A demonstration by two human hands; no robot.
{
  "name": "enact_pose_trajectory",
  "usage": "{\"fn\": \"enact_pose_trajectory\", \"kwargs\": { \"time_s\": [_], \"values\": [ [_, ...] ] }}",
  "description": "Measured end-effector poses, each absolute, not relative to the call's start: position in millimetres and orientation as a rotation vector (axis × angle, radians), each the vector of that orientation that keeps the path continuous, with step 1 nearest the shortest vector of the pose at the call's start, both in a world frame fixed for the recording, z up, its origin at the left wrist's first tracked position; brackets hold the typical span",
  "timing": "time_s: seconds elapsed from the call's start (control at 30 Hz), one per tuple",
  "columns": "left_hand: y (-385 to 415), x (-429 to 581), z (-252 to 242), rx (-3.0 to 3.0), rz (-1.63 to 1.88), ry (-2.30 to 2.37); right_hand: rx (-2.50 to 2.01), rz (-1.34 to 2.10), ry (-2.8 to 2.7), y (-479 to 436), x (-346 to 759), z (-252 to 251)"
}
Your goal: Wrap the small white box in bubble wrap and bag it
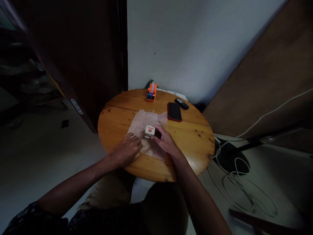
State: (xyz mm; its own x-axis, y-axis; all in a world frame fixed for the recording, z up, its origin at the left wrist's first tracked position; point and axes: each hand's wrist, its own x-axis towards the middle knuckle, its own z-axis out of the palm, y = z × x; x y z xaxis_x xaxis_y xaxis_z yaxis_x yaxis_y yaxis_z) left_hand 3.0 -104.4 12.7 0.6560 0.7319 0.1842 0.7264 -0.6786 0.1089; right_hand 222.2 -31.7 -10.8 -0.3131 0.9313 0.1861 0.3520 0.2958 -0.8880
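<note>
A small white box with red print (149, 131) sits over a sheet of bubble wrap (153, 151) spread on the round wooden table. My right hand (165, 142) is closed on the box's right side, thumb in front and fingers behind. At the sheet's left edge, my left hand (129, 149) has its fingers curled down onto the bubble wrap, closed on it; the fingertips are partly hidden. Whether the box rests on the sheet or is held just above it, I cannot tell.
An orange tape dispenser (152, 91) stands at the back of the table (114, 116). A dark phone in a red case (174, 111) and a small black handset (182, 103) lie at the back right. On the floor to the right are coiled white cables (241, 182).
</note>
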Motion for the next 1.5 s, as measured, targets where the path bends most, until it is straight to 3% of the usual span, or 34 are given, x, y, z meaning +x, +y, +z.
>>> {"fn": "enact_pose_trajectory", "kwargs": {
  "time_s": [0.23, 0.43, 0.77, 1.5],
  "values": [
    [-79, 11, 44, 2.489, 0.522, 1.421, -1.032, 1.263, -1.587, -39, 236, 8],
    [-39, 27, 68, 2.238, 0.431, 1.770, -0.871, 1.477, -1.541, -44, 249, 23],
    [-16, 18, 51, 2.114, 0.521, 1.587, -1.150, 1.158, -1.611, -42, 230, 10],
    [-7, 25, 3, 1.758, 1.020, 1.221, -1.207, 1.171, -1.405, -42, 218, 9]
  ]
}}
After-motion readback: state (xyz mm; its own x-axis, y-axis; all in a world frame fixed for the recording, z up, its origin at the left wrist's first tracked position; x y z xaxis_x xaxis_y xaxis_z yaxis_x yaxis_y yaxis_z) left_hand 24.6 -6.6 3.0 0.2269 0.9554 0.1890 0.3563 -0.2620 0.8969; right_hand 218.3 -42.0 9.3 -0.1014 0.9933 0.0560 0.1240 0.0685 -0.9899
